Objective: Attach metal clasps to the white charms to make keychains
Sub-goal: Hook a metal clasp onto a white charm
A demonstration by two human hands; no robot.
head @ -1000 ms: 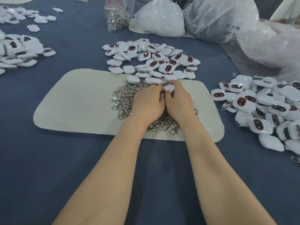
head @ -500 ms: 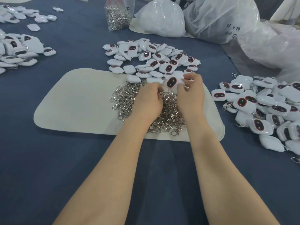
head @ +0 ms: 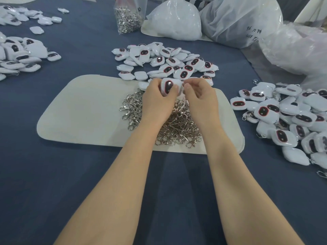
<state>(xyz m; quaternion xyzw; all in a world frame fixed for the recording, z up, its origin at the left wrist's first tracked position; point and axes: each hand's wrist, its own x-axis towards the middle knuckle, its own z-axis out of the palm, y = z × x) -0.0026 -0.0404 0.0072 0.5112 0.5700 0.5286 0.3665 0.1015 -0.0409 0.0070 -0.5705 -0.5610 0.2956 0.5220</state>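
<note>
A white charm (head: 169, 85) with a dark red-rimmed oval face is held just above the far edge of the cream mat (head: 85, 110). My left hand (head: 157, 101) grips it from the left, thumb on its front. My right hand (head: 200, 96) has its fingers curled and pinches at the charm's right edge; what sits between those fingertips is too small to tell. Both hands hover over a heap of loose metal clasps (head: 177, 124) on the mat. A pile of white charms (head: 166, 61) lies just beyond the mat.
To the right lies a pile of charms with clasps on them (head: 286, 117), and another charm pile (head: 17, 53) lies at far left. A clear bag of clasps (head: 127, 16) and big white plastic bags (head: 240, 18) stand at the back of the blue table.
The charm was lifted from the pile's near edge and passed from my right hand to my left. My right hand shifted right, then came back to the charm's right edge.
</note>
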